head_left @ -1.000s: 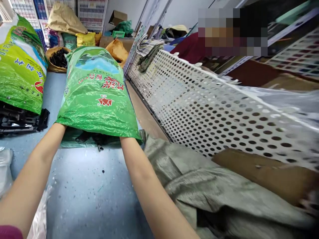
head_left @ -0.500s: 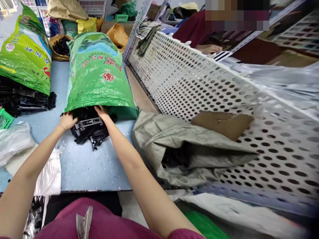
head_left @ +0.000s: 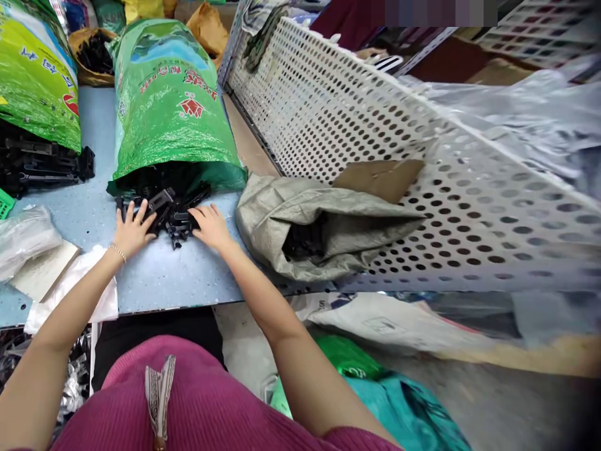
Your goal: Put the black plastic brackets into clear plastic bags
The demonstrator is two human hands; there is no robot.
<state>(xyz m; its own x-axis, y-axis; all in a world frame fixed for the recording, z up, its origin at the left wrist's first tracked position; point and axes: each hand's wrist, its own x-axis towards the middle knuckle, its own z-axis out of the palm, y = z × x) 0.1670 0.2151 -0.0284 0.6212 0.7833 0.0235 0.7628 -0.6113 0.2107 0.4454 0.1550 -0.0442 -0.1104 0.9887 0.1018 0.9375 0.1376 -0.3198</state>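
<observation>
A large green printed sack [head_left: 173, 119] lies on the blue table [head_left: 183, 282] with its mouth facing me. Black plastic parts [head_left: 164, 210] spill from that mouth in a loose pile. My left hand [head_left: 132, 232] rests at the pile's left side, fingers spread over the parts. At the right side of the pile is my right hand [head_left: 211, 227], its fingers apart and the fingertips touching the parts' edge. Neither hand grasps anything. The parts deeper in the sack are in shadow.
A yellow-green sack [head_left: 40, 81] with more black parts lies left. Plastic bags [head_left: 28, 241] are at the near left. A grey sack [head_left: 310, 219] and a white perforated panel [head_left: 357, 119] stand right. Another person's sleeve [head_left: 345, 28] shows behind the panel.
Both hands have come back from the sack's mouth toward me, and their fingers have spread. More black parts lie outside the mouth. The camera view has tilted downward.
</observation>
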